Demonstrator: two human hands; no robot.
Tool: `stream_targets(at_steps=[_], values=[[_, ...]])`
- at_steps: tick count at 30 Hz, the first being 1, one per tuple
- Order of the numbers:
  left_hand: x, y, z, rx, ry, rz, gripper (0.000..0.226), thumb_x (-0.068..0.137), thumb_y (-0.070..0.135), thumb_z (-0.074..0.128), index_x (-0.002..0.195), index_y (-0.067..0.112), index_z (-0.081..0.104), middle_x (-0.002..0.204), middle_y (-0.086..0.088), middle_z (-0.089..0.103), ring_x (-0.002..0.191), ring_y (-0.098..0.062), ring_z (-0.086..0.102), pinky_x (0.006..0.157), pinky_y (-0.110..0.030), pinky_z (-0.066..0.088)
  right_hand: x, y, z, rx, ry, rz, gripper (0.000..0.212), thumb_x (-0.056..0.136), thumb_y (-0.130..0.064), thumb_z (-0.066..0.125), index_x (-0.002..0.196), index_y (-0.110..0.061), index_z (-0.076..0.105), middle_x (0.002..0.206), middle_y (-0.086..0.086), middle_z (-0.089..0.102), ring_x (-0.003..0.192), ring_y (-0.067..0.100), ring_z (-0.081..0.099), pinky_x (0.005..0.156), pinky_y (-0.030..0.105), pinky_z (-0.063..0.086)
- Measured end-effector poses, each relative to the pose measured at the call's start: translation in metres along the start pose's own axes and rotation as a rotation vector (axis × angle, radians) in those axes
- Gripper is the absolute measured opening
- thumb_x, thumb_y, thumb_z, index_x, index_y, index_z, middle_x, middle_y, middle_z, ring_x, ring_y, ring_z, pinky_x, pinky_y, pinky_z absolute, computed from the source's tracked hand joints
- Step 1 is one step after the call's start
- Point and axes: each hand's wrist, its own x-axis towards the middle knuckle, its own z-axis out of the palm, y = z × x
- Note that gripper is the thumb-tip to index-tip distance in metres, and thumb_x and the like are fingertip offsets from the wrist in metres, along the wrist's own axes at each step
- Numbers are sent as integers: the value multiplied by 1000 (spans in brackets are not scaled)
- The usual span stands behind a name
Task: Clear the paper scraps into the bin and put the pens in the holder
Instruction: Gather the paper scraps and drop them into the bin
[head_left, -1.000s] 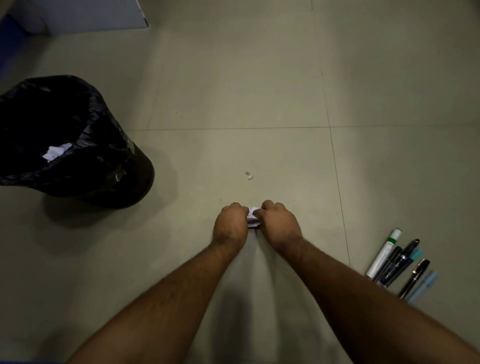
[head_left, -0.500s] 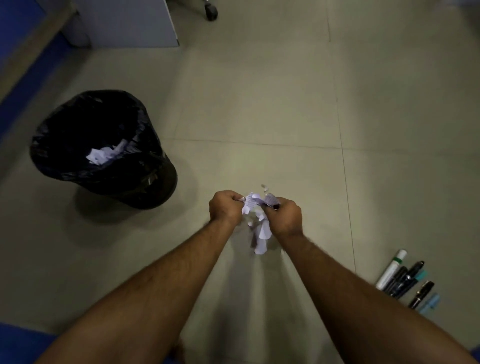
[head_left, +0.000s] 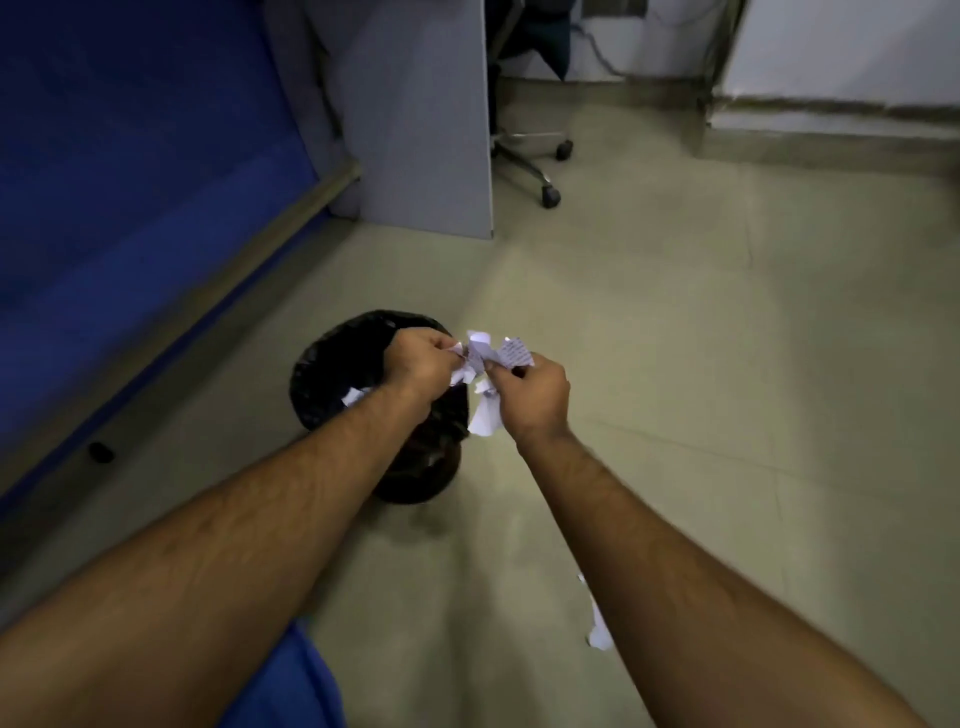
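Observation:
A bunch of white paper scraps is pinched between my left hand and my right hand, held up over the right rim of the bin. One strip dangles below the bunch. The bin is round with a black liner and has a white scrap inside; my left forearm covers part of it. A loose scrap lies on the floor beside my right forearm. The pens and the holder are out of view.
A blue wall panel with a wooden skirting runs along the left. A grey desk partition and an office chair base with castors stand at the back. Beige floor tiles spread to the right.
Both hands lifted the paper bunch off the floor and carried it left to the bin. The view swung up and left, so the pens left the frame. A scrap now lies on the floor.

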Motion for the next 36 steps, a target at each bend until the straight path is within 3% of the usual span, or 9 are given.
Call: stream_targets(at_steps=[6, 12, 15, 17, 22, 25, 29, 33, 36], values=[[46, -29, -79, 145, 187, -37, 9, 80, 22, 75, 83, 13, 76, 79, -7, 72, 75, -24, 67, 73, -30, 55, 10, -34, 97, -281, -145, -54, 21, 86, -28, 69, 93, -8, 74, 89, 14, 74, 85, 32, 68, 66, 26, 41], [64, -69, -91, 162, 10, -62, 35, 80, -1, 68, 111, 13, 72, 107, -8, 71, 101, -25, 65, 91, -34, 54, 15, -16, 137, -616, -309, -95, 21, 93, -23, 61, 105, -10, 72, 101, 13, 73, 96, 32, 68, 69, 27, 44], [62, -61, -85, 168, -46, -44, 43, 83, -7, 64, 122, 10, 67, 118, -8, 69, 104, -21, 64, 87, -23, 48, 14, -8, 131, -610, -333, -90, 38, 87, -12, 63, 125, -12, 66, 120, 9, 70, 113, 28, 64, 85, 29, 48], [63, -59, -81, 184, -67, -34, 41, 84, -9, 62, 118, 12, 69, 118, -7, 70, 107, -21, 65, 88, -23, 49, 14, -7, 121, -552, -296, -115, 44, 83, -9, 63, 126, -15, 67, 123, 5, 70, 116, 24, 64, 95, 29, 49], [55, -42, -60, 171, -74, 6, 26, 79, 0, 71, 102, 12, 74, 102, -8, 74, 96, -21, 69, 93, -33, 54, 14, -1, 92, -251, -136, -62, 25, 81, -19, 68, 105, -21, 75, 101, -1, 76, 95, 17, 70, 90, 28, 54], [37, -17, -31, 145, -84, 56, 8, 79, 11, 70, 84, 15, 75, 85, -3, 74, 83, -19, 69, 83, -29, 57, 15, 17, 70, 38, 9, 85, 12, 75, -35, 66, 86, -33, 71, 80, -7, 74, 79, 16, 72, 78, 44, 61], [13, 9, 31, 89, -317, 40, 19, 85, 6, 60, 68, 15, 65, 68, -8, 65, 64, -25, 63, 73, -42, 61, 17, 41, 22, 146, 173, 182, 10, 85, -21, 64, 82, -30, 66, 78, 1, 71, 72, 22, 71, 68, 49, 62], [-10, -5, 102, 193, -463, 27, 20, 89, 6, 54, 76, 13, 66, 74, -11, 67, 68, -27, 63, 72, -38, 59, 20, 93, -33, 99, 273, 240, 8, 80, -27, 63, 82, -34, 66, 77, -3, 70, 76, 25, 69, 77, 43, 59], [-35, -44, 157, 338, -569, 64, 18, 86, 9, 56, 95, 15, 72, 100, -11, 72, 94, -28, 69, 84, -35, 56, 9, 141, -74, -88, 221, 297, 15, 86, -22, 65, 101, -25, 67, 86, -3, 68, 84, 24, 66, 74, 28, 49]])
